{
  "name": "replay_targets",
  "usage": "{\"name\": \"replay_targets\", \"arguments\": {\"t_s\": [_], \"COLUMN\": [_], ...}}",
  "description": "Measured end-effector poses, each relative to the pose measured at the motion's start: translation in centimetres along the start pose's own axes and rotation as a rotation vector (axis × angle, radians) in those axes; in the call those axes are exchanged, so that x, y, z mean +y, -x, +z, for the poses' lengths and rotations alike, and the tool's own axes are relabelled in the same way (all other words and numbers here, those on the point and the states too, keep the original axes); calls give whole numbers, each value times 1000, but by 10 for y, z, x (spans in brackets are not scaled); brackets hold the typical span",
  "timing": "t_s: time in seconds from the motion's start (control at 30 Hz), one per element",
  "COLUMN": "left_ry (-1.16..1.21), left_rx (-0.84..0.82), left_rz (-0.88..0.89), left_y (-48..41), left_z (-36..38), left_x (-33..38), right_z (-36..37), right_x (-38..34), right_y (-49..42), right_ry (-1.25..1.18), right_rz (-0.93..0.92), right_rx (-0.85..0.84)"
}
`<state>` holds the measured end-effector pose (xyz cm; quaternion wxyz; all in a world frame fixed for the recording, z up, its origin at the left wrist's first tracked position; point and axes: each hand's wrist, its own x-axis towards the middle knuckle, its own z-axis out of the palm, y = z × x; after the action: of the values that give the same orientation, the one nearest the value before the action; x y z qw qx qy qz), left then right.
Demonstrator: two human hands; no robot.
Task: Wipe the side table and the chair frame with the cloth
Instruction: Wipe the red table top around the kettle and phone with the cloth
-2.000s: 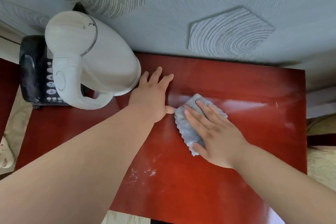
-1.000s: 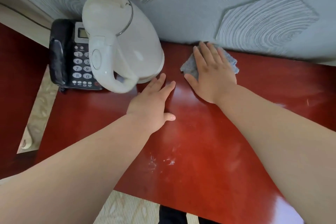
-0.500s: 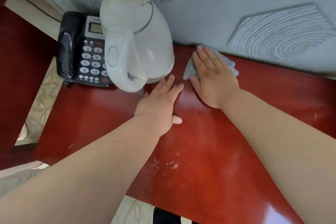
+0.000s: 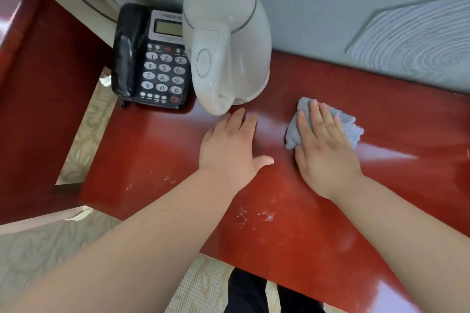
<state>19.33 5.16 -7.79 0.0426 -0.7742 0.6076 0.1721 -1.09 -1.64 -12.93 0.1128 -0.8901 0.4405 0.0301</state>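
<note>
Slid back from wall across bench: cloth pressed under flat right hand; left hand spread flat near kettle.

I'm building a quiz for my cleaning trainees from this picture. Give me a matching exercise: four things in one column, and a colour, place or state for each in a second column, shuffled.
Things:
1. kettle
2. telephone
3. cloth
4. left hand

Descriptions:
A. grey, pressed flat under the right hand
B. black, at the far left corner of the side table
C. white, stands just right of the telephone
D. lies flat on the bare red top, holding nothing

Pairs: 1-C, 2-B, 3-A, 4-D
</note>
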Motion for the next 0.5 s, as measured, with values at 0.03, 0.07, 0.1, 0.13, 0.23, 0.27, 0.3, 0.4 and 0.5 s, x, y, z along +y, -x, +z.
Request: {"name": "replay_targets", "arguments": {"t_s": [0.03,0.07,0.1,0.13,0.23,0.27,0.3,0.4,0.5], "left_ry": [9,2,-7,-7,23,31,36,44,65], "left_rx": [-32,-75,-115,-137,-133,-127,-128,-154,-172], "left_rz": [-18,-24,-22,-21,-26,-29,-32,-47,-70], "left_y": [0,-1,-2,-3,-3,-2,-3,-3,-4], "left_z": [-1,-1,-1,0,5,6,7,5,4], "left_x": [-6,-11,-15,-18,-20,-20,-19,-17,-13], "right_z": [0,-2,-5,-8,-12,-12,-12,-11,-4], "right_x": [-2,-3,-3,-2,-1,-1,-1,-8,-16], "right_y": [-16,-35,-55,-76,-123,-130,-132,-101,-32], "right_ry": [4,4,-1,-4,15,19,16,-14,-62], "right_rz": [-11,-15,-11,-6,-12,-16,-24,-119,-262], "right_rx": [7,9,10,12,23,25,26,26,-14]}}
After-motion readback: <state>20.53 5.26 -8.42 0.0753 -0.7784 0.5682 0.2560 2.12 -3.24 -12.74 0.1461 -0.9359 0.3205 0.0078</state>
